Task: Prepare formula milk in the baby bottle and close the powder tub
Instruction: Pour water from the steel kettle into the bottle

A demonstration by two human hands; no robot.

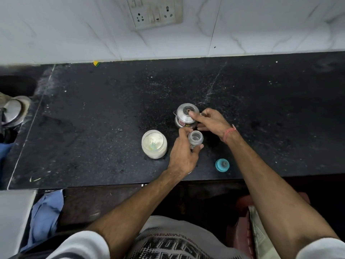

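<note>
A clear baby bottle (195, 138) stands uncapped on the black counter (93, 118), with my left hand (183, 152) wrapped around its body. Just behind it sits a small steel kettle (185, 115); my right hand (211, 121) grips its handle side, thumb resting on the lid. To the left stands the open powder tub (154, 144), full of white powder with a pale scoop lying in it. The blue bottle cap with its teat (222, 165) lies on the counter to the right, near the front edge. No tub lid is in view.
A white marble wall with a socket panel (155, 12) rises behind the counter. A steel vessel (14, 113) sits at the far left by a dark sink. Blue cloth (46, 212) hangs below the counter's front edge.
</note>
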